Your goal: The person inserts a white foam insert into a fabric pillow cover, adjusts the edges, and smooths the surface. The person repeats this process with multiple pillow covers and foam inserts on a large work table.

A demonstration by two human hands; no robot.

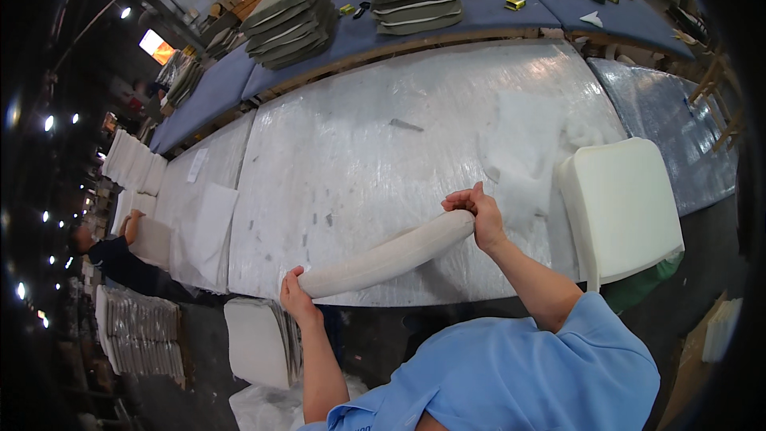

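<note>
An off-white padded cushion, seen along its edge, is held between my hands above the near side of the plastic-covered table. It bows gently and slopes up toward the right. My left hand grips its left end, thumb up, with part of the fingers hidden. At the other end, my right hand curls its fingers round the tip. The cushion's lower face cannot be seen. A thin sheet of white wadding lies on the table beyond my right hand.
A stack of white cushions stands at the table's right edge. Another white stack is below left. Green-grey cushion stacks sit on the blue far table. A co-worker handles white pieces at the left.
</note>
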